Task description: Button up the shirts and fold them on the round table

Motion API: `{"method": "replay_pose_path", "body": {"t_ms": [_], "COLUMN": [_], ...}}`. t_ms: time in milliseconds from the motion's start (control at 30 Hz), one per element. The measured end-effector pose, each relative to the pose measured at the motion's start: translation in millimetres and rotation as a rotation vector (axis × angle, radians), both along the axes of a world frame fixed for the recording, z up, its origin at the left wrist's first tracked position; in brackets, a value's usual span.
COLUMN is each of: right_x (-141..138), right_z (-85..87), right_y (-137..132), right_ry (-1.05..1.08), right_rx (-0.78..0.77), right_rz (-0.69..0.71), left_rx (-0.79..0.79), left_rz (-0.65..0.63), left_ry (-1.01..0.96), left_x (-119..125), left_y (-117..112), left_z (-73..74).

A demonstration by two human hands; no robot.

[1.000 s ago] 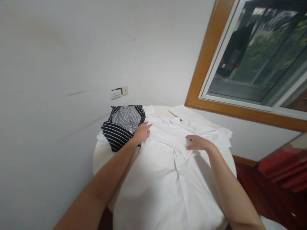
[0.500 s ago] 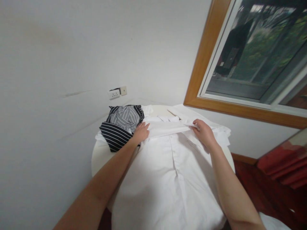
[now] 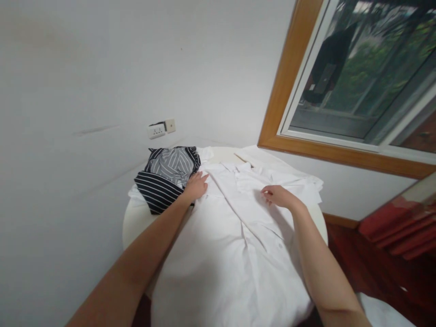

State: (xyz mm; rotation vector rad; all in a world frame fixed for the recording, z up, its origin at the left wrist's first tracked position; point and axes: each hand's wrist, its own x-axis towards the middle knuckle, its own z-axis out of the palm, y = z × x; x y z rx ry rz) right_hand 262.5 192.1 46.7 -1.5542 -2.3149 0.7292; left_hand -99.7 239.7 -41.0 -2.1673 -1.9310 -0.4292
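A white button-up shirt [image 3: 218, 254] lies spread over a round white table [image 3: 136, 227], its collar end away from me. One sleeve [image 3: 235, 209] runs slantwise down the shirt's front. My left hand [image 3: 196, 185] rests flat near the shirt's left shoulder, fingers stretched, beside a black-and-white striped cloth bundle [image 3: 163, 188]. Over the right side of the chest, my right hand [image 3: 277, 196] hovers with loosely bent fingers that are apart and hold nothing.
More white cloth [image 3: 303, 181] lies at the table's right edge. A thin brown stick-like thing [image 3: 240, 157] is near the collar. The wall behind carries a power socket [image 3: 156, 131] and a wood-framed window [image 3: 340, 152]. A red curtain [image 3: 402, 222] hangs at right.
The sleeve, earlier stretched straight across the chest, now slants down the shirt's front. My right hand has let go of it and moved slightly left and nearer me. My left hand stays put.
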Motion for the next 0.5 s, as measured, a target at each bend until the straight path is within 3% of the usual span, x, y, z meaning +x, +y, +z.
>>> {"method": "replay_pose_path", "body": {"t_ms": [133, 333, 500], "right_x": [-12, -24, -16], "right_z": [-11.3, -16.1, -15.6], "right_y": [2, -1, 3], "right_ry": [-0.090, -0.199, -0.041], "right_rx": [-0.032, 0.027, 0.054], "right_rz": [0.136, 0.177, 0.177], "left_rx": [0.001, -0.016, -0.030], "left_rz": [-0.009, -0.010, -0.004], "left_ry": [0.029, 0.015, -0.008], "left_x": [0, 0, 1], "left_y": [0, -1, -2], "left_z": [0.4, 1.4, 3.3]}}
